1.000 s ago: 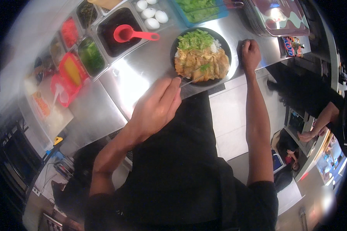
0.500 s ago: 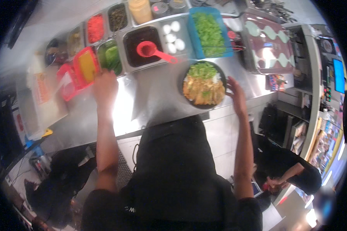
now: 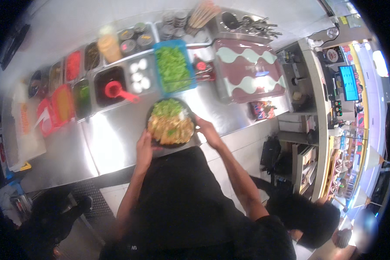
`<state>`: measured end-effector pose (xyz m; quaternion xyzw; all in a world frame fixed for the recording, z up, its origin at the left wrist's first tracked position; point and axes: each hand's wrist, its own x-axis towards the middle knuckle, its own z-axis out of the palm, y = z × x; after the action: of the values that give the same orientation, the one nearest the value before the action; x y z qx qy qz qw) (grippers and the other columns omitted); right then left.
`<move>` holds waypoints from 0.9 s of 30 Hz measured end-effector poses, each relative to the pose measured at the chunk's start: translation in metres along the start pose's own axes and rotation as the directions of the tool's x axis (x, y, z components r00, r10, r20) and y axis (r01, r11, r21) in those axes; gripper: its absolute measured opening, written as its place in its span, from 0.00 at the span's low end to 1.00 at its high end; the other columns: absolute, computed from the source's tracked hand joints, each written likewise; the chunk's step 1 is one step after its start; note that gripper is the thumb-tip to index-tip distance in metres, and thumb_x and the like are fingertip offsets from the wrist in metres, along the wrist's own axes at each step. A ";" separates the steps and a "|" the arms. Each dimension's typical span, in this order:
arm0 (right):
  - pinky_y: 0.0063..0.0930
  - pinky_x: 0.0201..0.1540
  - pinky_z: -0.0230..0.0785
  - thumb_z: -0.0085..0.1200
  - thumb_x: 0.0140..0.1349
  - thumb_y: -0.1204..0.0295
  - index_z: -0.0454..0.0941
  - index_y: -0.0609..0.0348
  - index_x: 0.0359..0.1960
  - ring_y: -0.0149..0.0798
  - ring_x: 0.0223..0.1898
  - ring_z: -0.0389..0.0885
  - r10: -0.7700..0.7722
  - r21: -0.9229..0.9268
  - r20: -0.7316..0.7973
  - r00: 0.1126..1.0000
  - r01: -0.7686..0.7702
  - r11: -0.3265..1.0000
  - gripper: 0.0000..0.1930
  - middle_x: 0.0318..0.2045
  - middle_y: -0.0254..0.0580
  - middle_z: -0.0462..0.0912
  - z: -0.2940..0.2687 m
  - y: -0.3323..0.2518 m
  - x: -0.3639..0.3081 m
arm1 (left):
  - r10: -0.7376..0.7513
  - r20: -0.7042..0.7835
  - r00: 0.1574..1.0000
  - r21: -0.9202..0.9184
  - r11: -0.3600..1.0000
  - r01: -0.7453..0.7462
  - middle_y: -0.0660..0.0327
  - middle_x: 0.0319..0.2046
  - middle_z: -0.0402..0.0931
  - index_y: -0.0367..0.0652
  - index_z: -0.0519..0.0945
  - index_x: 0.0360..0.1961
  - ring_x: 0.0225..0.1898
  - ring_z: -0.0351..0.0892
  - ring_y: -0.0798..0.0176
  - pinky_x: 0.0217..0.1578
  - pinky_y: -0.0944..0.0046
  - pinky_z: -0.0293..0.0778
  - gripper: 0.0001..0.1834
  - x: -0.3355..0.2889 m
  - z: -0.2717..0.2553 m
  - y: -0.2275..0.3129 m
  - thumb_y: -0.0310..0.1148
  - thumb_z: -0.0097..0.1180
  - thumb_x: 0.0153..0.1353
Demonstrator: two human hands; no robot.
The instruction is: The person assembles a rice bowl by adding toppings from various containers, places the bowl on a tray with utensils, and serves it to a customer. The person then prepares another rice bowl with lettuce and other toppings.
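Observation:
A round dark bowl (image 3: pixel 177 145) is held between my two hands near the front edge of the steel counter. In it are shredded green lettuce (image 3: pixel 169 107), golden-brown sliced topping (image 3: pixel 171 128), a bit of white food at the right and a green garnish in the middle. My left hand (image 3: pixel 144 151) grips its left side, thumb up along the rim. On the right side my right hand (image 3: pixel 208 131) has its fingers against the rim, partly hidden. Behind the bowl, a red measuring scoop (image 3: pixel 114 89) rests in a pan of dark sauce.
White eggs (image 3: pixel 142 65) and a blue tub (image 3: pixel 171 91) of lettuce stand behind the bowl. Red containers (image 3: pixel 46 123) are at the left. A brown-and-green patterned box (image 3: pixel 249 71) stands at the right. Another person in black (image 3: pixel 320 216) is at the lower right.
My left hand has left the red containers and come right to the bowl's left side. My right hand has closed onto the other side. The whole view has shifted.

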<state>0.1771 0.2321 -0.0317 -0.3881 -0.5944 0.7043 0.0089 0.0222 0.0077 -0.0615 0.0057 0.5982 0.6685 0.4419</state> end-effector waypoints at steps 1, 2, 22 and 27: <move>0.41 0.63 0.64 0.36 0.76 0.49 0.59 0.59 0.73 0.42 0.64 0.68 0.031 0.025 0.025 0.999 -0.032 0.999 0.33 0.67 0.45 0.68 0.000 -0.016 -0.006 | 0.030 -0.036 0.999 0.008 1.000 -0.029 0.51 0.53 0.74 0.34 0.64 0.68 0.44 0.80 0.60 0.34 0.64 0.84 0.30 -0.010 0.008 0.001 0.46 0.44 0.75; 0.41 0.63 0.64 0.37 0.75 0.47 0.58 0.59 0.73 0.42 0.66 0.66 0.057 -0.027 0.054 0.997 -0.055 0.998 0.35 0.69 0.47 0.65 -0.008 -0.023 -0.008 | 0.054 -0.070 0.996 0.021 0.998 -0.052 0.51 0.54 0.73 0.35 0.63 0.69 0.44 0.80 0.59 0.34 0.64 0.84 0.30 -0.020 0.018 0.005 0.45 0.44 0.75; 0.30 0.57 0.66 0.34 0.77 0.50 0.65 0.71 0.66 0.35 0.52 0.77 -0.067 0.007 -0.136 0.988 0.069 0.998 0.33 0.51 0.43 0.80 -0.331 -0.120 0.021 | 0.097 0.307 0.947 -0.246 0.969 -0.019 0.48 0.47 0.79 0.32 0.71 0.55 0.45 0.83 0.55 0.41 0.50 0.84 0.29 0.052 0.327 0.077 0.51 0.47 0.72; 0.31 0.60 0.63 0.34 0.77 0.51 0.60 0.69 0.70 0.35 0.60 0.72 -0.139 0.113 -0.114 0.984 0.152 0.982 0.32 0.62 0.44 0.73 -0.414 -0.133 0.039 | 0.048 0.429 0.902 -0.253 0.965 0.069 0.45 0.47 0.79 0.31 0.71 0.55 0.41 0.83 0.54 0.40 0.50 0.84 0.30 0.123 0.412 0.058 0.52 0.49 0.71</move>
<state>0.3215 0.6335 0.0626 -0.3790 -0.5759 0.7152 0.1153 0.1343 0.4149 0.0381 0.0917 0.3920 0.7212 0.5638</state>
